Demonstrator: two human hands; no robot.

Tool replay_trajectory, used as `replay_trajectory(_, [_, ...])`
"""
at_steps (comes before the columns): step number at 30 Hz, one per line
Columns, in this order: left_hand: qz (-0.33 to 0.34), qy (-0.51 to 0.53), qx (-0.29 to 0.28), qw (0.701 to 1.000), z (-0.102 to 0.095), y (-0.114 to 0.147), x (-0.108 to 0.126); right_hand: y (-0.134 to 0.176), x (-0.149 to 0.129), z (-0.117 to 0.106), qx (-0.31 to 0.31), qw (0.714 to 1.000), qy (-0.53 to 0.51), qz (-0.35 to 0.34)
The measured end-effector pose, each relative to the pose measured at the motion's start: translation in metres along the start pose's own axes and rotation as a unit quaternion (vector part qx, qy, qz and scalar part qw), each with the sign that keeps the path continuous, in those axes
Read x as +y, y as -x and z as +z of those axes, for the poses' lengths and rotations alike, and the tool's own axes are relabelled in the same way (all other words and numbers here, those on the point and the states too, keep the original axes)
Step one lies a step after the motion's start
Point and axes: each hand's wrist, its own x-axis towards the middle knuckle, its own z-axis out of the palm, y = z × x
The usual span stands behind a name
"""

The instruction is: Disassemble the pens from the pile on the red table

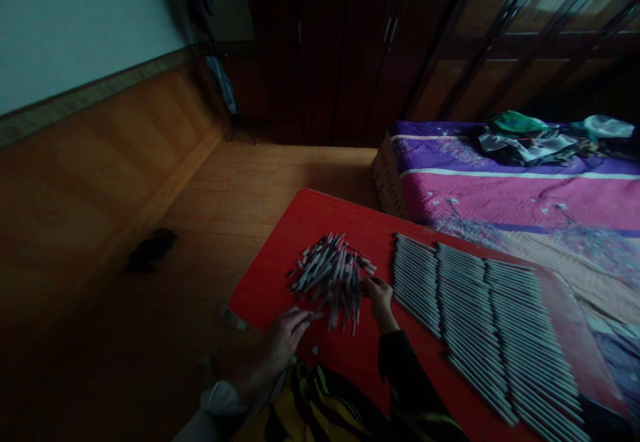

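Observation:
A loose pile of thin grey-white sticks [325,265], pen-like with some dark ends, lies on the red table [310,212]. My left hand [287,335] is at the near left of the pile, its fingers pinched together around a small pale piece that is too blurred to name. At the pile's right edge, my right hand [379,295] has its fingers curled inward by the sticks. Dimness hides what is between those fingertips. To the right of this hand, similar slim sticks [473,315] lie side by side in three neat columns.
A small pale scrap [315,350] lies near the table's front edge. Beyond the table is a bed [500,195] with a purple and pink cover and crumpled clothes [530,139]. Dark wardrobes [345,55] line the back. Dark shoes [150,249] rest on the floor at left.

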Motion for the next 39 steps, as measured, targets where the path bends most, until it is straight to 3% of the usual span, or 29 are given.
replay_trajectory(4, [0.025, -0.004, 0.022, 0.999, -0.009, -0.012, 0.009, 0.049, -0.010, -0.004, -0.059, 0.996, -0.060, 0.040])
replay_trajectory(8, [0.069, 0.014, 0.001, 0.998, -0.019, -0.022, 0.031, 0.102, -0.046, -0.007, -0.171, 0.975, -0.137, 0.035])
replay_trajectory(10, [0.087, 0.024, -0.013, 0.996, -0.022, -0.026, 0.041, 0.117, -0.067, -0.009, -0.197, 0.966, -0.167, 0.010])
replay_trajectory(14, [0.115, 0.030, -0.039, 0.992, -0.023, -0.032, 0.053, 0.125, -0.098, -0.017, -0.178, 0.970, -0.138, -0.086])
replay_trajectory(18, [0.135, 0.031, -0.055, 0.989, -0.020, -0.039, 0.057, 0.124, -0.110, -0.026, -0.166, 0.971, -0.071, -0.156])
replay_trajectory(31, [0.195, 0.029, -0.112, 0.974, -0.012, -0.052, 0.061, 0.136, -0.117, -0.037, -0.106, 0.973, -0.020, -0.206])
replay_trajectory(39, [0.224, 0.010, -0.118, 0.967, -0.011, -0.054, 0.057, 0.140, -0.118, -0.036, -0.086, 0.970, 0.024, -0.226])
